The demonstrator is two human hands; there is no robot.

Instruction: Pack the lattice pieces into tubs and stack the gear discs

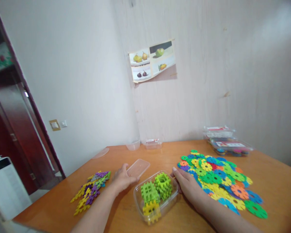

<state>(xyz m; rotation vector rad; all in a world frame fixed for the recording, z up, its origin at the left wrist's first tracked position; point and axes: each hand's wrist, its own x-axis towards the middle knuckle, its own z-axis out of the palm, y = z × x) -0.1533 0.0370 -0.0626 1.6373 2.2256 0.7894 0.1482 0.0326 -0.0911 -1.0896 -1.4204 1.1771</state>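
Note:
A clear plastic box (136, 196) sits on the wooden table near me, holding green and yellow waffle blocks (156, 191). My left hand (123, 178) rests at the box's left, fingers curled round the edge of a clear lid (138, 168). My right hand (188, 185) lies flat against the box's right side, fingers stretched out and nothing in them. Right of that hand spreads a pile of coloured flower-shaped discs (220, 183).
Purple, yellow and green waffle pieces (91, 190) lie at the left. Stacked clear boxes (226, 142) stand at the back right, a small cup (133, 145) and a small box (153, 143) by the wall. Another lid (101, 152) lies near the table's left edge.

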